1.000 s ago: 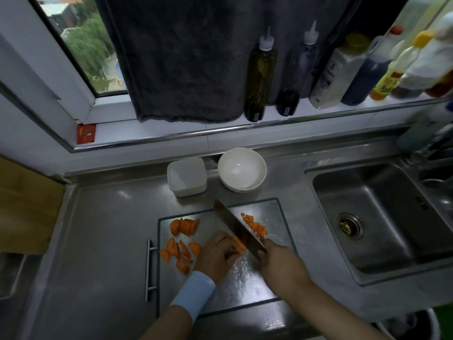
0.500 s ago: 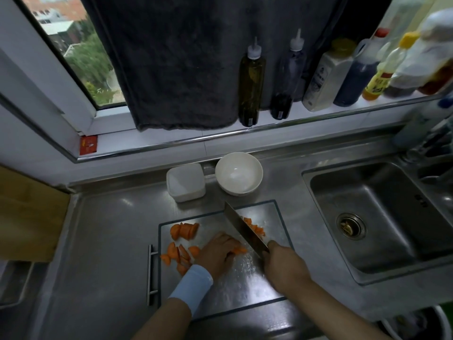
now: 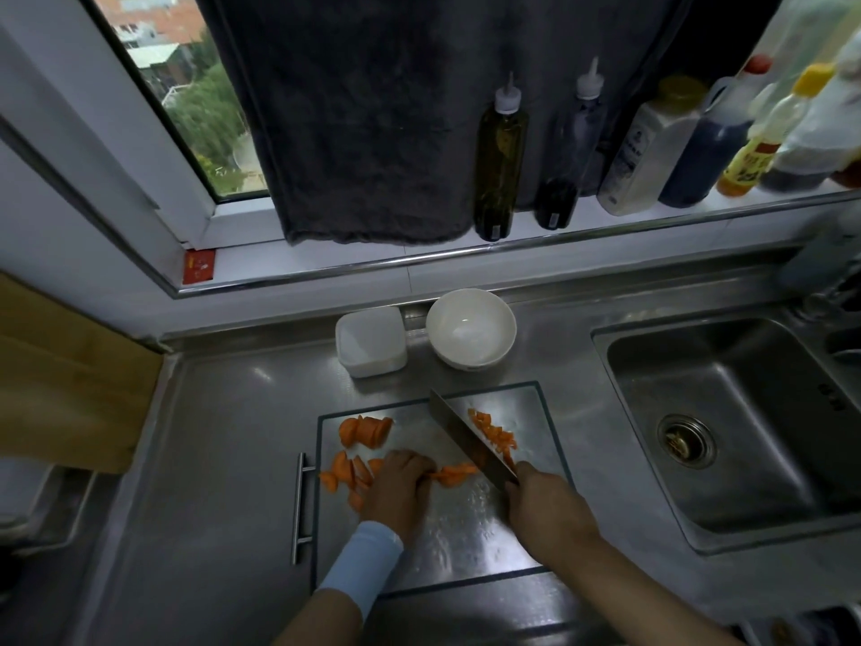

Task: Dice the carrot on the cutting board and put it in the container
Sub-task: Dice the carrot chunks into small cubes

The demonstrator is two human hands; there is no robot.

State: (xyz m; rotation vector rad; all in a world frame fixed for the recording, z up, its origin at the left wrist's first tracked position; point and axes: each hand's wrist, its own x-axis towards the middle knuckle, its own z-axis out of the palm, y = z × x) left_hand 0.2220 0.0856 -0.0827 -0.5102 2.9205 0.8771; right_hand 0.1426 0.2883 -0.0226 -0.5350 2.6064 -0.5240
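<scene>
Surface: a steel surface [image 3: 223,459] is seen from above, with a sink [image 3: 745,435] set into its right end.
Cutting board: a cutting board [image 3: 466,543] is laid at the middle of the front edge.
Left hand: the left hand [image 3: 396,487] is curled over a carrot strip [image 3: 454,473], which is pinned flat to the board.
Right hand: the right hand [image 3: 545,510] is closed round a knife [image 3: 470,440], whose blade is met by the strip's right end.
Diced carrot: diced carrot [image 3: 494,433] is piled just right of the blade.
Carrot chunks: larger carrot chunks [image 3: 365,431] are scattered along the board's left side.
Container: a white container [image 3: 371,347] is set by the back edge, behind the board, with a bowl [image 3: 470,328] just to its right.
</scene>
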